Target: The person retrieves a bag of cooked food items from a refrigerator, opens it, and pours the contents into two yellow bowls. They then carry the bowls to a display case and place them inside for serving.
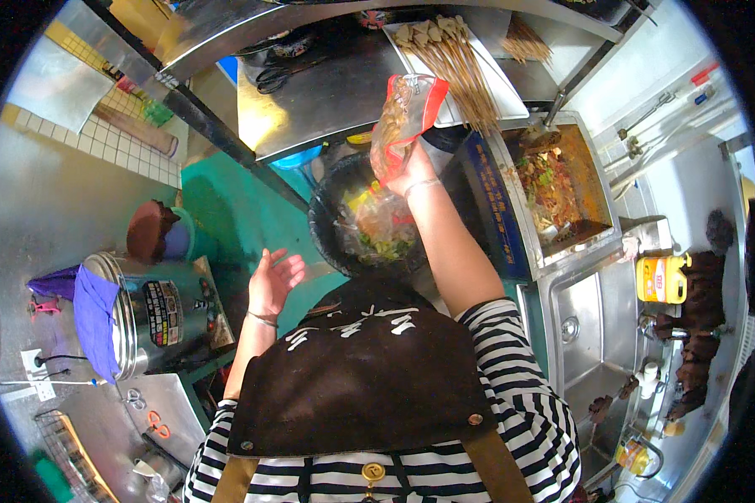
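Observation:
My right hand (416,171) grips a clear plastic bag (402,119) with red edges, raised above a black bin (322,242). Brownish contents show through the plastic; what they are I cannot tell. Inside the bin lie crumpled plastic, a yellow wrapper and green leafy scraps (387,246). Left of the bin, my left hand (274,281) hangs palm up with its fingers apart, holding nothing. Just beyond the bag, a white tray (506,104) of skewers (459,69) sits on a steel counter (327,104).
To the right, a steel basin (594,182) contains reddish food scraps, with a sink (579,314) and yellow pump jug (657,281) nearer me. A steel barrel (135,314) draped with purple cloth (94,320) stands left. A shelf post (220,126) rises ahead-left.

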Available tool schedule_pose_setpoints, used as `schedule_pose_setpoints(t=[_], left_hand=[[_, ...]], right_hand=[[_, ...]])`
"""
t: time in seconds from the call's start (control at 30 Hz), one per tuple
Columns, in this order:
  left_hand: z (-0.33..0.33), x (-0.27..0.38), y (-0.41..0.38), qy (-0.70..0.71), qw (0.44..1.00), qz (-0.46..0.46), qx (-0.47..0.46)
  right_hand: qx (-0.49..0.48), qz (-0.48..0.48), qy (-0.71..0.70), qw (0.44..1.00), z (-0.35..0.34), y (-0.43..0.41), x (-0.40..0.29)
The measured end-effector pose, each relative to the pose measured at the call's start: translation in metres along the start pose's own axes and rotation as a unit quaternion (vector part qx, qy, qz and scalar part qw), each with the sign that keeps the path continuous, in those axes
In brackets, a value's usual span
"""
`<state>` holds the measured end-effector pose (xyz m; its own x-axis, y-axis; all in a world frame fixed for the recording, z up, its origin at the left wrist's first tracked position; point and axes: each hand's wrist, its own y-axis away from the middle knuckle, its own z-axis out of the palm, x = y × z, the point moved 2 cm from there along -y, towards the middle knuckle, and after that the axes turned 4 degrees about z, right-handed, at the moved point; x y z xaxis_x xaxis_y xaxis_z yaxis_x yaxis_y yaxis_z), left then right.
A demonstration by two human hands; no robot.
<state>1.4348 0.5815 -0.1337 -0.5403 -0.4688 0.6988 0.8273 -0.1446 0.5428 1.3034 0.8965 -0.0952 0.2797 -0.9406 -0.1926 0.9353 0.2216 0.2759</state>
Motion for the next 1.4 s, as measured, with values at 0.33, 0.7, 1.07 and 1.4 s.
schedule_pose_setpoints(t=[0.33, 0.7, 1.07, 1.4], left_hand=[[0.040, 0.013, -0.001, -0.057, 0.997, 0.016, -0.056], [0.164, 0.089, -0.025, -0.203, 0.903, 0.128, -0.356], [0.170, -0.051, 0.077, -0.340, 0.732, -0.014, -0.590], [0.120, -0.179, 0.279, -0.360, 0.468, -0.066, -0.804]], right_hand=[[0.112, -0.136, 0.237, 0.955, 0.006, 0.026, 0.018], [0.010, -0.436, 0.839, 0.327, 0.085, 0.134, 0.031], [0.264, -0.327, 0.876, 0.237, 0.029, 0.331, 0.154], [0.569, -0.398, 0.707, 0.132, -0.004, 0.541, 0.353]])
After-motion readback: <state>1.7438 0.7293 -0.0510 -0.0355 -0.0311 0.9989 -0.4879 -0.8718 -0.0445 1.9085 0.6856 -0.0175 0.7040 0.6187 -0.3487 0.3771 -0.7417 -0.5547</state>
